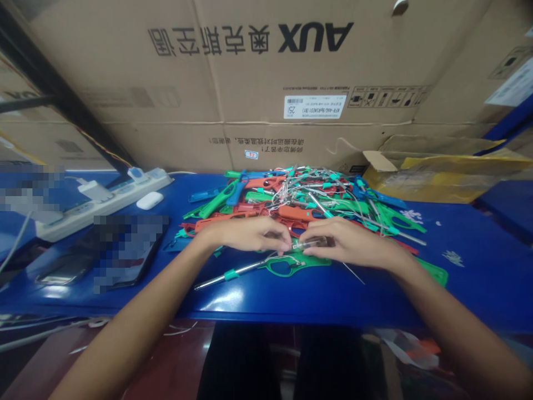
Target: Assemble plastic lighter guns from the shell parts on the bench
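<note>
Near the table's front edge, my right hand (347, 240) grips a small clear tank (315, 242), which looks like the fuel tank of a long-nosed lighter, lying on its side. My left hand (260, 233) is closed in a pinch at the tank's left end; what sits between its fingertips is too small to make out. Just below both hands lies a green lighter shell (295, 270) with thin white wires on it. A metal lighter tube (250, 268) with a green collar extends from it to the left. A thin metal rod (353, 273) pokes out under my right hand.
Behind my hands is a heap of red, green and blue lighter parts (300, 211) with loose wires. On the left are a power strip (112, 203), a white earphone case (150, 200) and phones (69, 266). A large cardboard box (250, 72) stands behind; an open carton (433, 178) is at right.
</note>
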`<state>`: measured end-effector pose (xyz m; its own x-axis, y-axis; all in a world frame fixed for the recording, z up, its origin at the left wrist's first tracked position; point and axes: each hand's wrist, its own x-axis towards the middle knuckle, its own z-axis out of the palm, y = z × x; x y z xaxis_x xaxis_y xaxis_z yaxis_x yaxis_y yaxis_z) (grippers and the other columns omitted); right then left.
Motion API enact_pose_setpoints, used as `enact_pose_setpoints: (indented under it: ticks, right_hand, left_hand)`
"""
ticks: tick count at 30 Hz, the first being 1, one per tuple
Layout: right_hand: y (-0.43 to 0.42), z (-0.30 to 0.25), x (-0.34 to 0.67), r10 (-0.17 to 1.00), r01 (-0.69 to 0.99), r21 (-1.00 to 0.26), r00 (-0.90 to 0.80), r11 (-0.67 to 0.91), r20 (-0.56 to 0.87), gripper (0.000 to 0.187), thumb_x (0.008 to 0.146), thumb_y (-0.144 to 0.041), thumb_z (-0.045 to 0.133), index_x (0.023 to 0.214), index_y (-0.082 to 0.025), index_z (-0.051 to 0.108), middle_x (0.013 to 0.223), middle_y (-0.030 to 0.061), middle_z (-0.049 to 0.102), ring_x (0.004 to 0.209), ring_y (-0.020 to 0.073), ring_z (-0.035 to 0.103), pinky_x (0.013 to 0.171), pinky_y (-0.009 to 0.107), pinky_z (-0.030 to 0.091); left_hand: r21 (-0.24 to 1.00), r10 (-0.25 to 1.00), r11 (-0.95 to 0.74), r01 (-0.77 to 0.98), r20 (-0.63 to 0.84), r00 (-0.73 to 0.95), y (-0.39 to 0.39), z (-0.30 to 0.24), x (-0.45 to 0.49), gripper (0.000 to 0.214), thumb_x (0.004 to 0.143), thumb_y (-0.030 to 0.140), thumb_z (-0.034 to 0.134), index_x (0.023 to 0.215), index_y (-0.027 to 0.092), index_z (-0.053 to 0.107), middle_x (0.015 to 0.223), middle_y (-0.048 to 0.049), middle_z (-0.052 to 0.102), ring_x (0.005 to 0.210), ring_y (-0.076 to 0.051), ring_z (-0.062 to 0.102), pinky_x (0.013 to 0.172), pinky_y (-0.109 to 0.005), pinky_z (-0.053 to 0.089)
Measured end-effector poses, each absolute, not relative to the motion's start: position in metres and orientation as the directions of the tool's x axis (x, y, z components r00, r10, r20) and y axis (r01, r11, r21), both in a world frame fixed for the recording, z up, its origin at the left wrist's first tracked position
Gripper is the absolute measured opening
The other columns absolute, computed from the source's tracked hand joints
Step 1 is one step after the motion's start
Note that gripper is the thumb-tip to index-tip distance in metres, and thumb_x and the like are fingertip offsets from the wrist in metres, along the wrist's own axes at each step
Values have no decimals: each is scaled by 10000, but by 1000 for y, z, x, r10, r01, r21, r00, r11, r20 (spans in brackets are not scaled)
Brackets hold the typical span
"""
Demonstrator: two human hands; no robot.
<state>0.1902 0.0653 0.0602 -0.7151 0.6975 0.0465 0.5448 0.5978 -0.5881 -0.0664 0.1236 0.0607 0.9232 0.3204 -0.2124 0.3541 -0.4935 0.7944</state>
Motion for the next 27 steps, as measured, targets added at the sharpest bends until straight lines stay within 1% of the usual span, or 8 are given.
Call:
enact_pose_setpoints:
  ticks: [4,10,14,17,27]
  right_hand:
    - [66,59,191,693,541,-577,-719,612,60,267,990,-413,617,1120,-218,746,1018,45,733,872,173,671,792,299,462]
    - [66,56,188,693,546,-556,-716,627,79,259,993,-418,609,1091,-223,748,990,51,731,863,183,667,780,297,457]
    - [66,55,187,705,555,-564,-706,611,71,277,990,-433,604,1093,-219,748,986,52,742,837,180,663,763,300,456]
    - [65,56,186,715,565,-570,-697,596,55,285,989,-436,602,1100,-218,747,999,52,753,839,180,669,760,301,456]
    - [65,58,188,716,576,-566,-697,591,39,301,1002,-453,583,1107,-215,734,1016,46,751,848,175,670,759,293,456]
  left_hand:
    - [794,325,-483,369,-229,918,121,63,-65,269,1017,362,521,1046,155,690,935,-35,703,844,-134,617,764,-234,457]
    - [804,326,-480,351,-207,922,120,64,-63,303,1025,381,505,953,155,693,899,-21,688,785,-119,580,719,-223,439]
    - [792,327,-489,366,-223,918,121,63,-64,283,1022,381,515,964,162,686,908,-25,695,795,-123,592,712,-226,435]
    - [784,327,-495,375,-232,916,122,63,-64,270,1027,365,504,978,165,679,924,-27,701,817,-124,609,735,-226,446]
    - [779,329,-503,376,-229,916,122,62,-65,257,1030,350,505,983,168,680,926,-26,713,817,-121,623,740,-223,456]
